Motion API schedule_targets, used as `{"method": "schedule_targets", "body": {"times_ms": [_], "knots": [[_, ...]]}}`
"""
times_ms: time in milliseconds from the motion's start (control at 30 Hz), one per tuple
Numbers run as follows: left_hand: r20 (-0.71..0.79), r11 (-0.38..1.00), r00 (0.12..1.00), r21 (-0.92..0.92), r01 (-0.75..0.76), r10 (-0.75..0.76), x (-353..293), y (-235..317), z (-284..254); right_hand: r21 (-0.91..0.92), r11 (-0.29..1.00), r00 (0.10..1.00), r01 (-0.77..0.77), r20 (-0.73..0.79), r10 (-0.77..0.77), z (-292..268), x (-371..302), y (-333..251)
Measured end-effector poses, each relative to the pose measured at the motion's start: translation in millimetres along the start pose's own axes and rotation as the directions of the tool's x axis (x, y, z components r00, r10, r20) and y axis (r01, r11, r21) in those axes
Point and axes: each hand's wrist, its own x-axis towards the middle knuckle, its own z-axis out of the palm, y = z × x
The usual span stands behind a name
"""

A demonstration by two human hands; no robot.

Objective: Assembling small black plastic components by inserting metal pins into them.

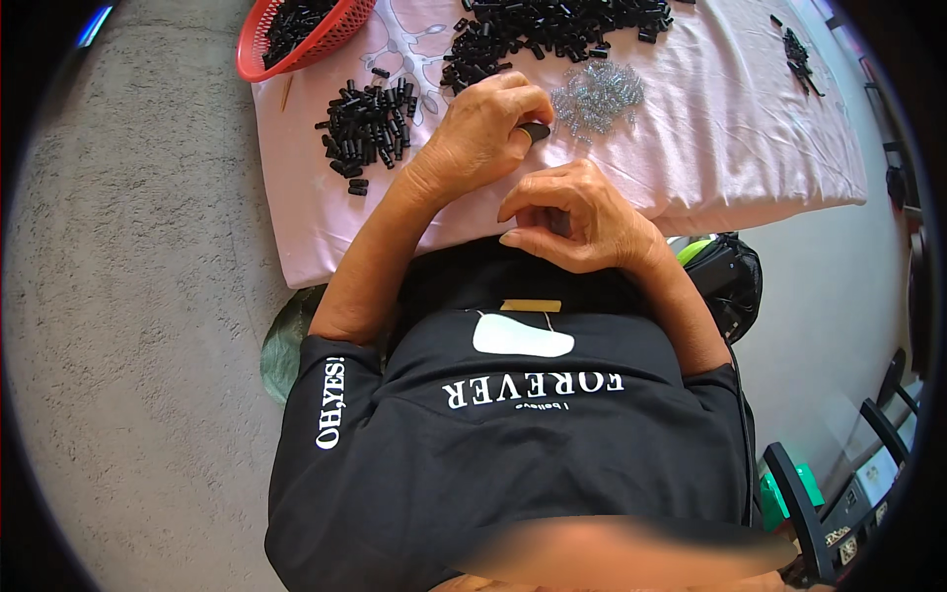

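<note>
My left hand (pixel 478 133) is over the cloth, its fingers bent down beside a pile of small clear or silvery metal springs (pixel 597 99). A black piece with a yellowish edge (pixel 536 131) shows at its thumb; whether it is worn or held is unclear. Whatever the fingertips pinch is hidden. My right hand (pixel 582 217) is curled near the table's front edge, thumb and forefinger slightly apart at the tips, the other fingers folded inward. Its palm is in shadow, so anything in it cannot be made out. Left of my left hand lies a heap of short black cylinders (pixel 370 128).
A larger heap of black parts (pixel 552 25) spreads across the far side of the pink cloth-covered table (pixel 750 148). A red basket (pixel 335 44) with black parts sits at the far left corner. Several black pieces (pixel 797 61) lie far right. A black bag (pixel 730 276) is beside my right arm.
</note>
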Motion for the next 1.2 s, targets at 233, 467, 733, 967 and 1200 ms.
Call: {"method": "schedule_targets", "body": {"times_ms": [233,467,733,967,1200], "knots": [[-0.067,0.980,0.986,0.120,0.159,-0.152,-20,1,-9,0.007,1.000,1.000,0.001,-0.004,-0.001,-2,0,1],[-0.295,0.968,0.946,0.168,0.189,-0.134,-3,-19,-24,0.008,1.000,1.000,-0.013,0.017,0.013,-3,2,-2],[-0.274,0.927,0.960,0.343,0.154,-0.059,6,-37,-15,-0.010,0.999,0.999,-0.032,0.009,0.032,-4,3,-4],[-0.203,0.970,0.956,0.077,0.231,-0.212,-12,-21,-33,-0.002,0.999,0.999,-0.048,-0.013,0.048,-5,2,-5],[-0.054,0.970,0.970,0.035,0.240,-0.237,-27,-8,-38,-0.012,0.999,0.999,-0.053,-0.014,0.052,-4,2,-5]]}}
